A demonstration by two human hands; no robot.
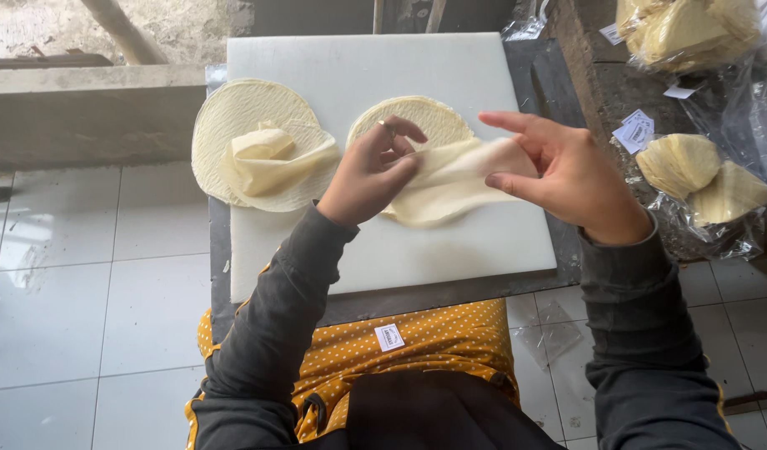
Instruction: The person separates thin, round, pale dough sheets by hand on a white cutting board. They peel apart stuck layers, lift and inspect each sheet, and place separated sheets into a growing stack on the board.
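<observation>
Both hands are pinching a pale wrapper point(450, 179) above a white board point(383, 242) on the bench point(558, 83): left hand point(368, 175) gripping its near end, right hand point(567, 175) holding the far edge, index finger extended. A folded wrapper point(271, 158) is lying on a stack point(233, 117).

I'm seeing a thin, matt, pliable pale wrapper sheet point(450, 179) over a smooth white plastic board point(358, 67), with crinkly glossy plastic bags point(717, 225) and shiny floor tiles point(92, 275).

wafer stack point(425, 117): half hidden by hands | top-right bag point(688, 33): cut off by edge
</observation>
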